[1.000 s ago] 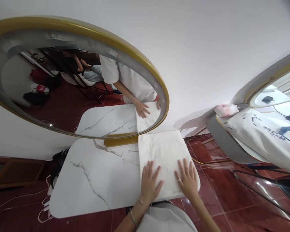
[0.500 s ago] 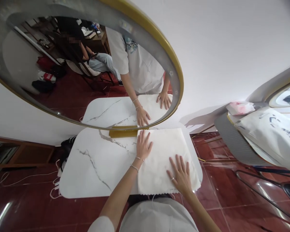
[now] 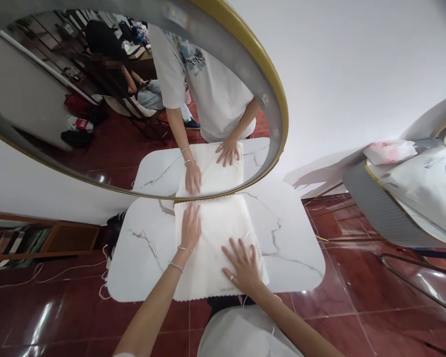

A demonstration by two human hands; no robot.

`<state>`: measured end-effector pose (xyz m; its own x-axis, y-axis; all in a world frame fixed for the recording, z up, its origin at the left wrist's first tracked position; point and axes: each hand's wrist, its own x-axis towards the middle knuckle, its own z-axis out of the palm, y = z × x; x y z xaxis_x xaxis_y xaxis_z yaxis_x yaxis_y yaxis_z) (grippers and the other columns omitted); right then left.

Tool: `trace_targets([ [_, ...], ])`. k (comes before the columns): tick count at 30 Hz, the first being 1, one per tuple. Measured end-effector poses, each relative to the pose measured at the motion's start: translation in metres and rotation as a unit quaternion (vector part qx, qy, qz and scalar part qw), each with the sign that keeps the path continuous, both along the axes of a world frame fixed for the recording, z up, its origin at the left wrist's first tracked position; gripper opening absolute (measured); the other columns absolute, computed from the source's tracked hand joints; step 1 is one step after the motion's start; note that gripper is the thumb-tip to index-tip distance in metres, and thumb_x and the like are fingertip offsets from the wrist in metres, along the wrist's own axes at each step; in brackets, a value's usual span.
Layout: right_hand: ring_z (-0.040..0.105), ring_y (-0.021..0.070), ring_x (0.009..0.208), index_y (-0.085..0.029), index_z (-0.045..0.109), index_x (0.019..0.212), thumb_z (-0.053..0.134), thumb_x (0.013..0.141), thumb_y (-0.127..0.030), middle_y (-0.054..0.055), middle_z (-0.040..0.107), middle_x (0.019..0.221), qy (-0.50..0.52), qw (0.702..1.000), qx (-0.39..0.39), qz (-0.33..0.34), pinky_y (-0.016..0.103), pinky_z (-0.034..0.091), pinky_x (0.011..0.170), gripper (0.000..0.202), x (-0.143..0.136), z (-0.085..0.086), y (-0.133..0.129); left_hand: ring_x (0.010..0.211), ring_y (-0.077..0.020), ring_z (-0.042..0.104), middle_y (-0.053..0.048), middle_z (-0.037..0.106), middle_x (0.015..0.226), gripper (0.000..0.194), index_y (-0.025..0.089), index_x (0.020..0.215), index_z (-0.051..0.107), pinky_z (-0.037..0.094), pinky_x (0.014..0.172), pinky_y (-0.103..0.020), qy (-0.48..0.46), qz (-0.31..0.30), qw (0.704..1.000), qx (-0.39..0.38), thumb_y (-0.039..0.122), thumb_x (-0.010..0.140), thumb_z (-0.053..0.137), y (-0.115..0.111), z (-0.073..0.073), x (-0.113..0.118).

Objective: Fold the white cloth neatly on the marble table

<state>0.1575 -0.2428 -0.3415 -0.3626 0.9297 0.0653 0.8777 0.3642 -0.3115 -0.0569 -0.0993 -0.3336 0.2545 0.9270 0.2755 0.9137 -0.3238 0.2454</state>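
A folded white cloth [image 3: 215, 238] with scalloped edges lies across the middle of a white marble-patterned table [image 3: 297, 233]. Its near edge reaches the table's front edge, and small dark print shows near there. My left hand [image 3: 191, 229] lies on the cloth's left side toward the back, slightly blurred, fingers stretched forward. Flat on the right part of the cloth rests my right hand [image 3: 242, 265], fingers spread, a ring on one of them. Neither hand grips the cloth.
A big gold-rimmed mirror [image 3: 285, 119] stands over the table's back, reflecting my arms and a seated person. At right, a second table [image 3: 371, 208] carries a tissue pack [image 3: 390, 151] and a white printed bag [image 3: 431, 193]. Cables [image 3: 70, 267] and a low shelf [image 3: 18, 240] are at left.
The cloth has slid left across the table with both my hands on it, baring the table's right side. My view has also shifted slightly.
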Motion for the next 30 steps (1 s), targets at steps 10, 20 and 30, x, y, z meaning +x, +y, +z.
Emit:
trace_targets([
  [10, 0.011, 0.0341, 0.145, -0.032, 0.015, 0.151, 0.041, 0.093, -0.052, 0.006, 0.015, 0.158, -0.035, 0.999, 0.004, -0.035, 0.063, 0.008, 0.110, 0.067, 0.065, 0.001, -0.001, 0.146, -0.0233, 0.015, -0.008, 0.022, 0.158, 0.056, 0.021, 0.146, 0.032, 0.016, 0.119, -0.047, -0.007, -0.143, 0.989, -0.044, 0.040, 0.094, 0.042, 0.025, -0.008, 0.156],
  [20, 0.011, 0.0353, 0.144, -0.031, 0.014, 0.151, 0.046, 0.088, -0.060, 0.010, 0.009, 0.159, 0.014, 0.987, -0.028, 0.156, 0.062, -0.003, 0.111, 0.077, 0.013, 0.010, -0.010, 0.147, -0.0233, 0.011, -0.007, 0.015, 0.160, 0.059, 0.022, 0.147, 0.029, 0.018, 0.119, -0.046, -0.004, -0.164, 0.985, -0.051, 0.038, 0.093, 0.044, 0.014, -0.006, 0.089],
  [30, 0.003, 0.0362, 0.145, -0.031, 0.006, 0.152, 0.036, 0.092, -0.061, 0.012, 0.002, 0.159, 0.028, 0.980, -0.085, 0.176, 0.068, -0.008, 0.108, 0.074, -0.105, 0.003, -0.021, 0.147, -0.0233, 0.012, -0.007, 0.018, 0.159, 0.058, 0.022, 0.148, 0.029, 0.018, 0.119, -0.046, 0.002, -0.160, 0.985, -0.064, 0.038, 0.094, 0.044, 0.004, -0.003, -0.035],
])
